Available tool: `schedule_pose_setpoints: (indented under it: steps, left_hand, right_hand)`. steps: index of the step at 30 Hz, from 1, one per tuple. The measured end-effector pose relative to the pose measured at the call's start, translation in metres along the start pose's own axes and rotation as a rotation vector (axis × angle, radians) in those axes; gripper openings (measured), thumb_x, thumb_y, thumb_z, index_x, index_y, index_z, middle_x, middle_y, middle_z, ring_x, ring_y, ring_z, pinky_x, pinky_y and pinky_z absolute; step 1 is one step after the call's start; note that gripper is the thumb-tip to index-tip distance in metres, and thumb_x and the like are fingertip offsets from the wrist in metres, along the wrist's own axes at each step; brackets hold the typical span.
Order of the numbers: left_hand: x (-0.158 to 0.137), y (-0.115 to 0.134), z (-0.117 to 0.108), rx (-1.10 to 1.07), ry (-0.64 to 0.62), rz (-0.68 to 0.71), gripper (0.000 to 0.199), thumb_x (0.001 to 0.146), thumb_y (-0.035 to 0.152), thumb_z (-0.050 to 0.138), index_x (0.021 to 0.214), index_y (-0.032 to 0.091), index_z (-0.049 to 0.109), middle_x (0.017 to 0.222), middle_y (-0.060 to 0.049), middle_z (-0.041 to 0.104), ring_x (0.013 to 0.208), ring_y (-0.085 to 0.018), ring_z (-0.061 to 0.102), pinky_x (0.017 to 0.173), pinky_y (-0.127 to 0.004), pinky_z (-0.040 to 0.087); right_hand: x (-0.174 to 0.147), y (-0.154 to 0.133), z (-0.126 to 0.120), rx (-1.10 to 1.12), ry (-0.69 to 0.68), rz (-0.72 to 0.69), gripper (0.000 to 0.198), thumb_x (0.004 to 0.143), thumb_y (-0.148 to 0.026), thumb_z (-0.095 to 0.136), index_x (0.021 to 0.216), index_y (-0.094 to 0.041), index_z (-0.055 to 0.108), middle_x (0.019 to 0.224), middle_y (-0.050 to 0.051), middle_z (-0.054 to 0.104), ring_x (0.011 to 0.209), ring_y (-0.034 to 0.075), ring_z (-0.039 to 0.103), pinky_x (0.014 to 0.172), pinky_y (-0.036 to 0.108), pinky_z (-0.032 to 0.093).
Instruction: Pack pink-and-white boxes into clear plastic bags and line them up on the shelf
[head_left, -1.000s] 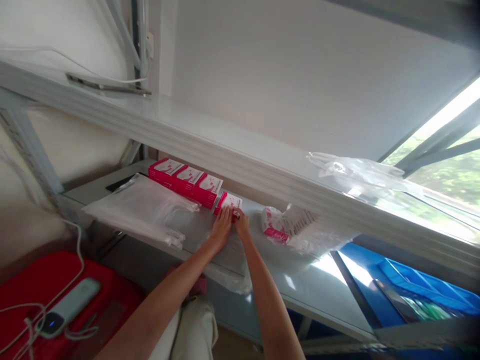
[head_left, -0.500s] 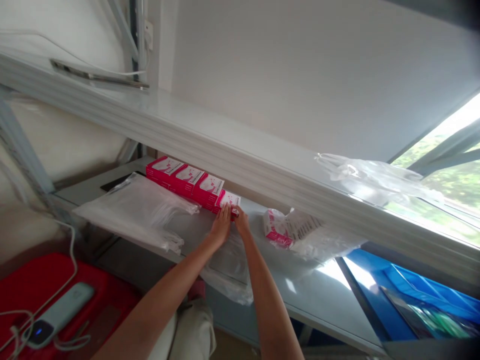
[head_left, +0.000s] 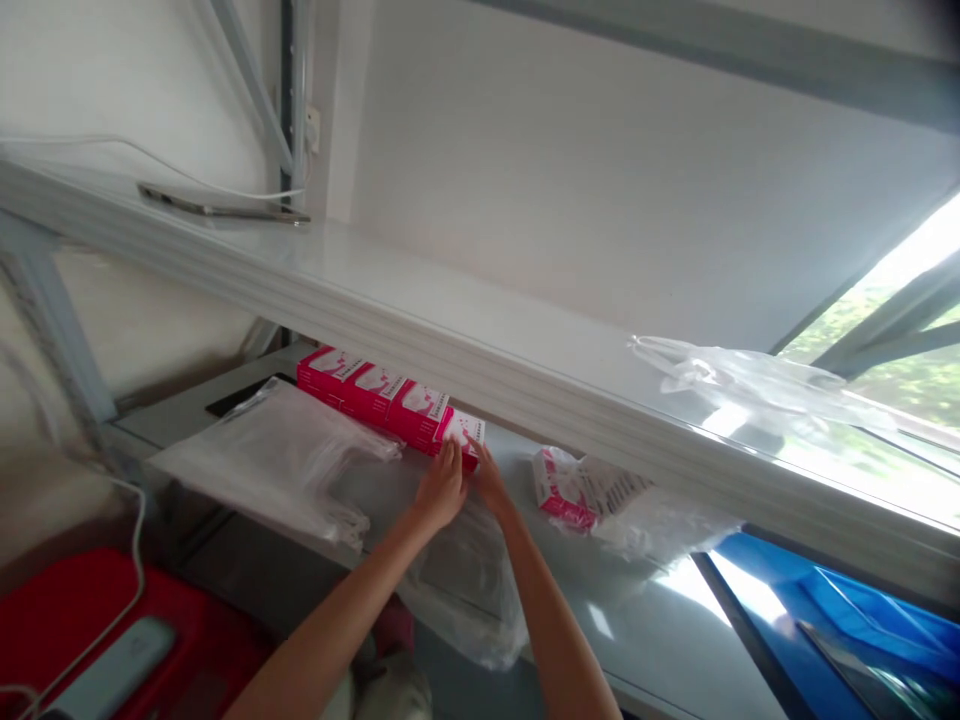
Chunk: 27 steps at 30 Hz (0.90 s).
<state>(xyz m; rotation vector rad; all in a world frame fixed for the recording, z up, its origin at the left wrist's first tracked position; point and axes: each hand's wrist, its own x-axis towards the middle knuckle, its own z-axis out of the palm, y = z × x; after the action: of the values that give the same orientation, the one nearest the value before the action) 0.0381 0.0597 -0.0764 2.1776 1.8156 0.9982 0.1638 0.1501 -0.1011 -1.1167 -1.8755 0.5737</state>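
Pink-and-white boxes stand in a row on the lower shelf, with a box at the right end between my hands. My left hand grips the near side of that end box, fingers together. My right hand holds the same box at its right corner. A thin clear plastic bag lies under my forearms at the shelf's front. Left of my hands is a flat pile of clear bags. To the right, another pink-and-white box sits inside clear plastic.
An upper shelf runs just above the boxes, carrying a phone-like flat object and a crumpled clear bag. A red stool with a pale power bank and white cable stands at lower left. Blue bins are at right.
The view has tilted up, so the scene sits lower in the picture. My hands stay at the end box, with the left fingers drawn in closer around its near edge.
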Motion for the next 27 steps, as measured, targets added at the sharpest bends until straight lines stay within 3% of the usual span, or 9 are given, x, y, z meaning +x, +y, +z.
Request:
schedule_pose_setpoints:
  steps: [2, 4, 6, 9, 12, 16, 19, 24, 27]
  left_hand:
    - [-0.035, 0.012, -0.028, -0.131, 0.127, 0.032, 0.045, 0.079, 0.007, 0.037, 0.121, 0.013, 0.052, 0.138, -0.017, 0.047, 0.131, -0.026, 0.042, 0.105, -0.045, 0.038]
    - [-0.086, 0.018, -0.046, -0.299, 0.212, 0.023, 0.032, 0.077, 0.005, 0.034, 0.092, 0.02, 0.058, 0.114, -0.009, 0.062, 0.112, -0.021, 0.055, 0.096, -0.039, 0.043]
    - [-0.143, 0.016, -0.048, -0.415, 0.286, -0.095, 0.025, 0.08, 0.01, 0.031, 0.069, 0.022, 0.05, 0.083, -0.006, 0.062, 0.088, -0.02, 0.059, 0.08, -0.034, 0.046]
    - [-0.216, 0.004, -0.031, -0.483, 0.141, -0.294, 0.024, 0.079, 0.019, 0.033, 0.057, 0.023, 0.042, 0.064, -0.004, 0.055, 0.066, -0.02, 0.054, 0.067, -0.031, 0.043]
    - [-0.259, -0.007, -0.011, -0.502, -0.074, -0.388, 0.02, 0.072, 0.018, 0.036, 0.055, 0.023, 0.044, 0.062, -0.004, 0.056, 0.065, -0.021, 0.055, 0.067, -0.032, 0.042]
    - [-0.276, -0.004, -0.004, -0.461, -0.167, -0.397, 0.021, 0.072, 0.016, 0.036, 0.055, 0.022, 0.047, 0.067, -0.006, 0.06, 0.072, -0.023, 0.057, 0.072, -0.034, 0.043]
    - [-0.275, 0.003, -0.014, -0.483, -0.192, -0.332, 0.019, 0.071, 0.015, 0.038, 0.06, 0.021, 0.052, 0.072, -0.006, 0.063, 0.078, -0.023, 0.059, 0.076, -0.035, 0.043]
    - [-0.256, -0.004, -0.054, -0.569, -0.16, -0.262, 0.021, 0.081, 0.022, 0.041, 0.07, 0.021, 0.059, 0.077, -0.004, 0.065, 0.082, -0.02, 0.06, 0.08, -0.031, 0.045]
    - [-0.237, -0.005, -0.085, -0.685, -0.072, -0.242, 0.024, 0.089, 0.037, 0.043, 0.095, 0.02, 0.06, 0.097, -0.006, 0.066, 0.092, -0.02, 0.06, 0.086, -0.032, 0.045]
  right_hand:
    - [-0.021, -0.027, -0.011, -0.026, 0.164, 0.01, 0.051, 0.075, -0.027, 0.052, 0.126, -0.018, 0.054, 0.124, 0.013, 0.06, 0.101, 0.022, 0.062, 0.087, 0.037, 0.048]
    - [-0.054, -0.059, -0.017, -0.097, 0.272, 0.071, 0.045, 0.084, -0.029, 0.043, 0.127, -0.019, 0.052, 0.113, 0.012, 0.064, 0.082, 0.019, 0.065, 0.077, 0.034, 0.049]
    - [-0.091, -0.09, -0.013, -0.225, 0.116, 0.114, 0.038, 0.086, -0.037, 0.047, 0.119, -0.022, 0.059, 0.096, 0.008, 0.069, 0.068, 0.019, 0.063, 0.069, 0.032, 0.046]
    - [-0.134, -0.124, 0.008, -0.369, -0.111, 0.153, 0.033, 0.084, -0.049, 0.055, 0.1, -0.023, 0.069, 0.085, 0.009, 0.071, 0.069, 0.022, 0.065, 0.067, 0.032, 0.043]
    - [-0.151, -0.138, 0.033, -0.488, -0.131, 0.186, 0.036, 0.08, -0.048, 0.062, 0.097, -0.018, 0.071, 0.088, 0.014, 0.071, 0.084, 0.029, 0.066, 0.071, 0.034, 0.042]
    - [-0.15, -0.138, 0.045, -0.542, -0.084, 0.191, 0.022, 0.082, -0.034, 0.059, 0.092, -0.019, 0.071, 0.093, 0.014, 0.071, 0.09, 0.027, 0.064, 0.075, 0.033, 0.041]
    - [-0.149, -0.135, 0.038, -0.402, -0.073, 0.231, 0.019, 0.083, -0.024, 0.052, 0.078, -0.02, 0.07, 0.086, 0.011, 0.072, 0.082, 0.023, 0.066, 0.075, 0.032, 0.042]
    - [-0.163, -0.138, 0.014, 0.315, -0.029, 0.433, 0.014, 0.074, -0.035, 0.053, 0.068, -0.023, 0.058, 0.075, 0.005, 0.07, 0.074, 0.022, 0.066, 0.071, 0.031, 0.049]
    - [-0.18, -0.153, -0.002, 0.702, 0.023, 0.492, 0.016, 0.071, -0.04, 0.053, 0.07, -0.024, 0.052, 0.079, 0.003, 0.07, 0.079, 0.021, 0.066, 0.072, 0.032, 0.052]
